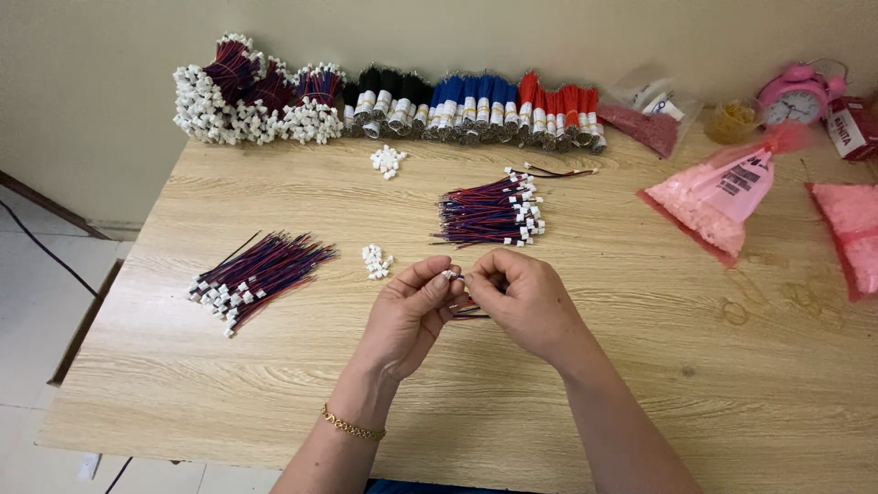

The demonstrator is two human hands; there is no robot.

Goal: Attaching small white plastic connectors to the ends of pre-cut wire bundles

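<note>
Our left hand [409, 306] and right hand [523, 297] meet fingertip to fingertip, pinching a small white plug [450, 273] between them, its red-and-blue wires [471, 314] trailing below toward us.

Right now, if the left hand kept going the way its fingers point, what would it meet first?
The left hand points up and right, away from the person. Beyond the small connector pinched between both hands, the first thing in that line is probably the wire bundle mid-table, though depth is hard to judge.
</note>
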